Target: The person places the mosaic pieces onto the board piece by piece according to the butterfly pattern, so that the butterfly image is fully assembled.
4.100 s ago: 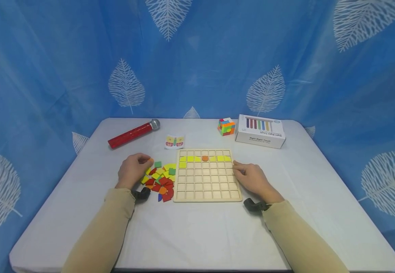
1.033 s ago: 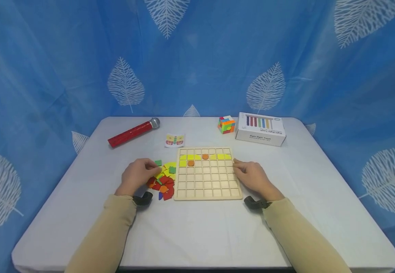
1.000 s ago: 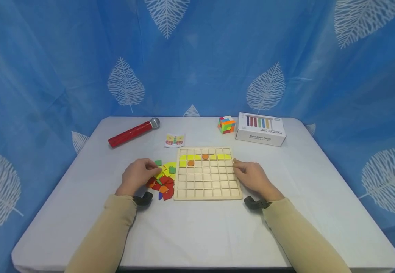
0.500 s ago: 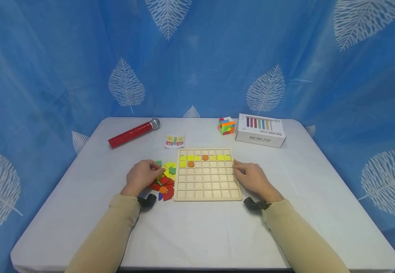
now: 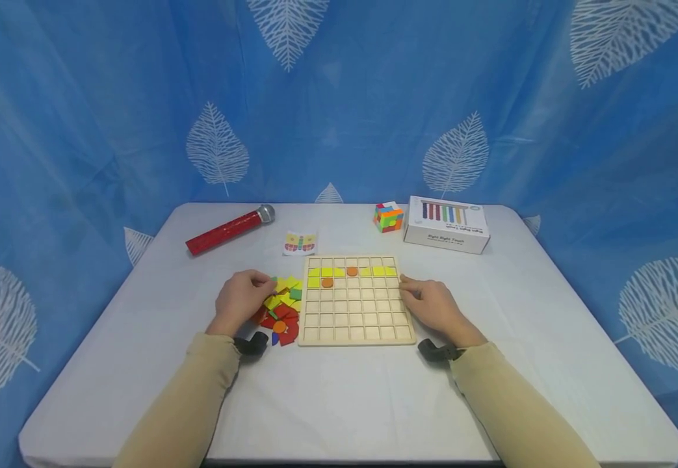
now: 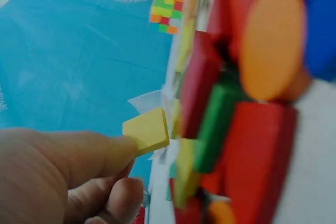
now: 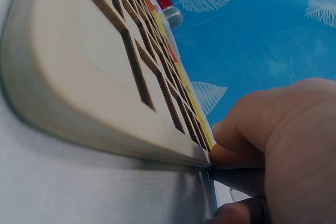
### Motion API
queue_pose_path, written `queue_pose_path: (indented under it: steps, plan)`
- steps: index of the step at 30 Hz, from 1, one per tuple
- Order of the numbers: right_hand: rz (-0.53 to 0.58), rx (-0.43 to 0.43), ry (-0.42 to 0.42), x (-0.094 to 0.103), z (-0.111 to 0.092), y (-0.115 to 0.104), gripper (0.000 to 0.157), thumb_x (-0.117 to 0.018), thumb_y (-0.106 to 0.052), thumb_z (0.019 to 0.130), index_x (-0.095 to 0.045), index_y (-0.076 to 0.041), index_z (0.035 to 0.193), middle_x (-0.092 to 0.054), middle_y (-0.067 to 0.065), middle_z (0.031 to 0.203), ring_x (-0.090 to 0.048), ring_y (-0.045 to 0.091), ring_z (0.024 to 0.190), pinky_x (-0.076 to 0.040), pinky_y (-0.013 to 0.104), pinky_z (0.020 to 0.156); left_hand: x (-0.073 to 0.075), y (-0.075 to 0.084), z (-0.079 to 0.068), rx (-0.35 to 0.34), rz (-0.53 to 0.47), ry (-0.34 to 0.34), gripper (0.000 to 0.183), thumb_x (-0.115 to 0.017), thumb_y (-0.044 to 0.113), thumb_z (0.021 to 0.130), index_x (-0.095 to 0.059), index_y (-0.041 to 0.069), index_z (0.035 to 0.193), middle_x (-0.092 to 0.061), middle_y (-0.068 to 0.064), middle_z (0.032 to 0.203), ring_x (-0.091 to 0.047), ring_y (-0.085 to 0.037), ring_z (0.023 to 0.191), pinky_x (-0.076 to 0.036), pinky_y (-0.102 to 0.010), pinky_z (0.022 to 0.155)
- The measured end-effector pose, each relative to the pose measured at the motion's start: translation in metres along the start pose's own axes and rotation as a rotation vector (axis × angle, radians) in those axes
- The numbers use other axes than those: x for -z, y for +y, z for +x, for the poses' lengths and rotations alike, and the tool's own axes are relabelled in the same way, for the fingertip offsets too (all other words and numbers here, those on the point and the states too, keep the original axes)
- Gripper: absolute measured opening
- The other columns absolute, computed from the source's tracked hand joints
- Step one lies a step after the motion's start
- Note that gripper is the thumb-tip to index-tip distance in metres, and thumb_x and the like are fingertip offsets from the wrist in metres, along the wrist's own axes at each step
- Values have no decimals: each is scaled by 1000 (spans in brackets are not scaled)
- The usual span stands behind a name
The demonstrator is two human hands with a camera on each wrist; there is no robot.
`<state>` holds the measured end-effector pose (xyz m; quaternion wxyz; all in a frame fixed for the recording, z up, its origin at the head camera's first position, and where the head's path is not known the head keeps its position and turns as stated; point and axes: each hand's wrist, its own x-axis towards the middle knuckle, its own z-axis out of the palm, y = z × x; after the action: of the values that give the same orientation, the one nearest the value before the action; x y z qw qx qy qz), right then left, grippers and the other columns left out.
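Head | grid tray (image 5: pixel 355 338): yellow squares, two orange discs | left grip (image 5: pixel 244 300) pinches yellow tile (image 6: pixel 147 129)

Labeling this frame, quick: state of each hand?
Left hand: pinching a yellow tile over the tile pile.
Right hand: fingers curled against the right edge of the wooden board.

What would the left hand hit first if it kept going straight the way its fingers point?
Probably the loose pile of coloured tiles, lying just ahead of the left hand, which pinches a yellow tile. The wooden grid board lies beyond it. Depth is hard to judge.
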<state>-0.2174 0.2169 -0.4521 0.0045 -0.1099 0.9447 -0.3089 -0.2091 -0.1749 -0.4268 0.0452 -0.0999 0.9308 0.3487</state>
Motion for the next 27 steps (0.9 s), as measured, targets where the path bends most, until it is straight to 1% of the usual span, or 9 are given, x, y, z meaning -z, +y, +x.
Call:
queue_pose_path:
  steps: [3, 6, 9, 11, 15, 18, 21, 24, 27]
  plan:
    - [3, 1, 4, 0, -1, 1, 35, -58, -25, 101, -70, -8, 130, -59, 7, 146, -53, 35, 138, -38, 53, 115, 1, 5, -1, -26, -12, 22, 37, -66, 38, 99, -69, 11, 124, -69, -11, 119, -59, -28, 103, -51, -45, 93]
    - [6, -5, 10, 1, -1, 1, 34, -59, -25, 101, -71, -9, 128, -60, 7, 145, -54, 34, 137, -39, 53, 115, -2, 14, -2, -66, -20, 13, 35, -66, 38, 99, -70, 12, 123, -68, -11, 122, -58, -28, 104, -52, -43, 92]
    - [-1, -9, 10, 1, -2, 2, 34, -58, -26, 101, -71, -9, 128, -60, 8, 145, -55, 35, 137, -39, 53, 115, -9, 27, -2, -121, -21, -4, 30, -69, 38, 97, -71, 14, 116, -69, -8, 118, -58, -27, 100, -51, -41, 87]
    - [-6, -15, 6, 2, -3, 2, 34, -58, -26, 101, -71, -9, 128, -59, 7, 145, -54, 35, 137, -39, 53, 114, -15, 38, 0, -172, -7, -12, 26, -70, 37, 96, -72, 16, 111, -71, -6, 114, -59, -26, 97, -50, -40, 85]
    - [-5, -20, 9, 4, -3, 4, 35, -58, -26, 101, -71, -9, 128, -59, 7, 145, -54, 35, 137, -39, 53, 115, -29, 60, 5, -248, 13, -21, 18, -72, 32, 95, -73, 17, 105, -73, -3, 109, -61, -23, 97, -50, -41, 87]
    - [8, -3, 12, 4, -3, 4, 34, -58, -25, 101, -71, -7, 127, -60, 8, 145, -54, 35, 137, -39, 53, 115, -39, 76, 8, -271, 27, -38, 15, -72, 31, 95, -73, 18, 103, -73, -2, 107, -62, -23, 96, -50, -42, 87]
    - [20, 10, 13, 3, -2, 5, 33, -59, -24, 101, -72, -7, 127, -60, 8, 145, -55, 35, 137, -40, 53, 114, -48, 88, 12, -292, 53, -53, 12, -72, 31, 96, -73, 20, 101, -73, 1, 103, -63, -21, 91, -50, -39, 82]
    - [23, 13, 13, 2, -1, 4, 33, -60, -24, 101, -72, -8, 127, -60, 8, 145, -55, 33, 137, -40, 52, 114, -56, 95, 17, -316, 85, -58, 7, -72, 29, 96, -72, 22, 97, -72, 4, 96, -62, -19, 85, -48, -36, 74]
    - [30, 16, 9, 0, 0, 4, 33, -60, -25, 101, -72, -9, 127, -60, 8, 145, -55, 33, 136, -41, 51, 114, -62, 97, 20, -320, 126, -62, 5, -72, 27, 96, -71, 22, 95, -71, 4, 92, -60, -19, 81, -46, -35, 71]
